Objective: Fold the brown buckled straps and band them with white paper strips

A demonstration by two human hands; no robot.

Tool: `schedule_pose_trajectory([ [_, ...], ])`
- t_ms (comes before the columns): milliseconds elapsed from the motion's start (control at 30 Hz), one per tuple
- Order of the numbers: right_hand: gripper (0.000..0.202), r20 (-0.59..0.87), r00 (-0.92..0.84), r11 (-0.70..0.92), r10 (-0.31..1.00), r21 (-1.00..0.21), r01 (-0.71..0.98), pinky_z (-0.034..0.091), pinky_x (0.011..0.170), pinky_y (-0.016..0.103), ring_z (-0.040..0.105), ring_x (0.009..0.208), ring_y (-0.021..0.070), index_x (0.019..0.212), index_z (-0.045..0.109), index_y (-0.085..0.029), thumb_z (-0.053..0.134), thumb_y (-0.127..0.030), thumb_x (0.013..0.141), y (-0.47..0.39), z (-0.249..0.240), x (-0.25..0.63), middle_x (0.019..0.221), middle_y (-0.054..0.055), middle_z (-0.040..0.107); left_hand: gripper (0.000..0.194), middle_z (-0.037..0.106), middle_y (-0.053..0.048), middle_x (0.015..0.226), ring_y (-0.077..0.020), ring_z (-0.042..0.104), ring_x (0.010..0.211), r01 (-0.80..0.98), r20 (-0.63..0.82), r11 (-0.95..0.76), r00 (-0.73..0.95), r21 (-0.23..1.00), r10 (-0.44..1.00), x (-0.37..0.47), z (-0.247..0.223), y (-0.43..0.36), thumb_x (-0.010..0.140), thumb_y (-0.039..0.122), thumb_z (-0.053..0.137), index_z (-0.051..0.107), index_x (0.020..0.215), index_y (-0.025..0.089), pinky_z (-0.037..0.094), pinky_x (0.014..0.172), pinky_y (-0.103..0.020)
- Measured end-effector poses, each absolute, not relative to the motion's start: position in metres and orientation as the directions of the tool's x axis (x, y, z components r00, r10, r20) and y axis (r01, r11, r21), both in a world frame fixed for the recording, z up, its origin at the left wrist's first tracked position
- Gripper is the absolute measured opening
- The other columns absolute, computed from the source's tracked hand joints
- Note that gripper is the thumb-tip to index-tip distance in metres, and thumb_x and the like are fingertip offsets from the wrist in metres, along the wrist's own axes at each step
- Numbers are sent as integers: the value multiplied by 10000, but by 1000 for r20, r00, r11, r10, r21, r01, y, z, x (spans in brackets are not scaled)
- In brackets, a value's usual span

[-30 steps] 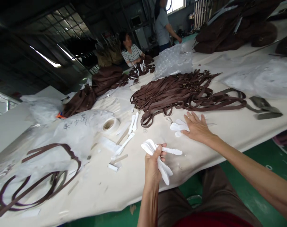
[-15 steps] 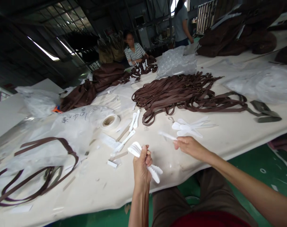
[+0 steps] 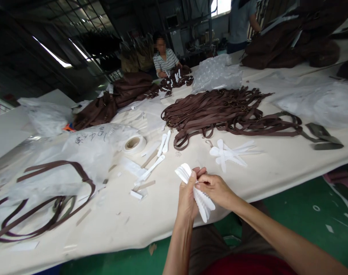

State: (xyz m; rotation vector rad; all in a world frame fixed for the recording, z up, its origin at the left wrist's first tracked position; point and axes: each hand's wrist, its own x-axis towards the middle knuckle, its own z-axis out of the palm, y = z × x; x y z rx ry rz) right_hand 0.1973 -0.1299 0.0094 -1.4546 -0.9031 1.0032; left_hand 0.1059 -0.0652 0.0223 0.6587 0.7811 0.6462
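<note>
My left hand is closed round a fanned bundle of white strips with rounded ends and notched edges. Against the bundle's middle, my right hand pinches at the strips with thumb and bent fingers; how many it grips I cannot tell. Just beyond the hands lies a loose pile of similar white strips, crossing each other on the table. More white strips rest to the left of that pile.
Brown straps lie heaped beyond the hands on the pale table. A tape roll, plastic sheeting and loose brown straps are to the left. Across the table a person sits by brown pieces; another person stands behind.
My right hand has moved from the pile back to the bundle, and the strip it held now appears to lie across the pile. My left hand has shifted right with the bundle.
</note>
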Motion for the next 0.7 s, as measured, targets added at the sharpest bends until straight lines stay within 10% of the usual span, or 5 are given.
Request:
schedule_pose_trajectory([
  [500, 421, -147, 514, 174, 845, -833, -525, 381, 531, 251, 440, 550, 110, 661, 445, -221, 765, -486, 729, -152, 17, 229, 627, -48, 484, 335, 771, -154, 895, -278, 739, 926, -366, -474, 575, 333, 731, 815, 99, 20, -66, 679, 353, 864, 699, 826, 101, 589, 830, -367],
  [700, 404, -182, 384, -45, 905, -939, -340, 397, 565, 256, 477, 584, 121, 792, 641, -183, 760, -562, 721, -145, 15, 225, 675, -13, 570, 384, 762, -132, 929, -237, 728, 824, -363, -458, 647, 484, 670, 745, 105, 27, -67, 649, 338, 887, 721, 909, 110, 582, 742, -312],
])
